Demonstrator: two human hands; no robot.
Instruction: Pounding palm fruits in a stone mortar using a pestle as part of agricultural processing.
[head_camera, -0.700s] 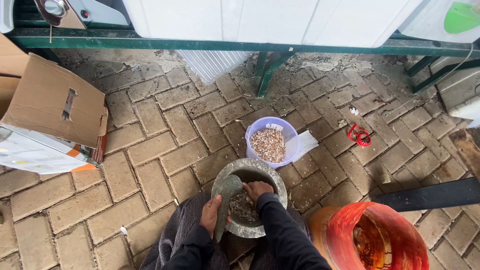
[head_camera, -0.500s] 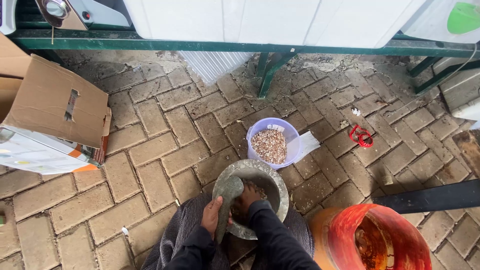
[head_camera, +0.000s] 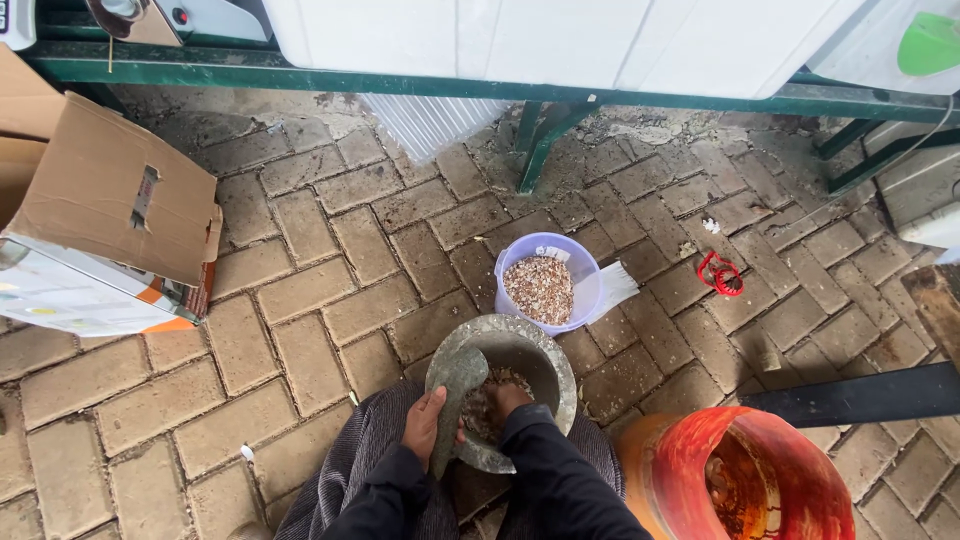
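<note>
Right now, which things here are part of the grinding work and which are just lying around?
In use: stone mortar, pestle in left hand, right hand in the mortar, tub of grain.
Lying about: cardboard box, red cord, orange bucket.

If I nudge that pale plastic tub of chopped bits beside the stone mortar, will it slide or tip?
The plastic tub looks thin-walled and light, so it would probably slide easily on the brick paving. The uneven joints could catch its base and tip it. It is nearly full, so the bits might spill. It stands just behind the stone mortar, apparently apart.

Right hand (head_camera: 503, 398) deeper in mortar (head_camera: 540, 345)
</note>
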